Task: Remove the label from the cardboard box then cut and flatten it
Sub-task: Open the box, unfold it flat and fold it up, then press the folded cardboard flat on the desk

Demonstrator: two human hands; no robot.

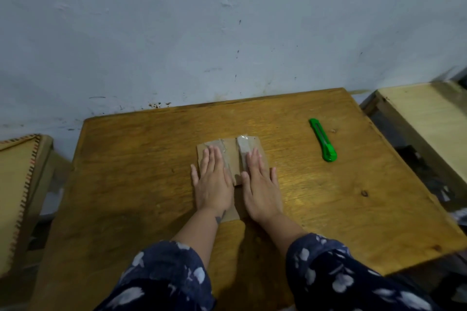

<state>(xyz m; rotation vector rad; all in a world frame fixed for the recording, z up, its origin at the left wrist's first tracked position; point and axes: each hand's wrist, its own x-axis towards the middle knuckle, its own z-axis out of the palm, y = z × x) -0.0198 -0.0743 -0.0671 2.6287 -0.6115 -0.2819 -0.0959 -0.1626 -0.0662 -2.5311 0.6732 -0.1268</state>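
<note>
Flattened cardboard box [231,156]: lies flat on the wooden table [141,159], just below the centre of the frame. Plain brown, roughly rectangular. Its far edge runs level and shows above the fingertips; a narrow strip of it shows lower down, between the two wrists. Strips of clear, glossy tape [243,145] cross the upper surface, the most visible running down the right-centre panel and wrinkled at its top end. A second taped patch sits near the upper left corner. No printed label can be made out on the visible face.

Left hand [213,182]: palm down, fingers extended and close together, pressed flat on the left half of the cardboard. Grips nothing.

Right hand [260,184]: same posture, palm down and spread flat on the right half, fingertips reaching the lower end of the tape strip. Grips nothing. The two hands lie side by side, thumbs nearly meeting over the middle of the box.

Both forearms enter from the bottom of the frame in dark blue sleeves [336,272] with a white pattern.

Green utility knife [323,140]: lies on the table to the right of the box, well apart from it, untouched. Whether its blade is out cannot be told.

Pale blue-grey wall [227,33]: fills the upper half of the frame, scuffed.
</note>
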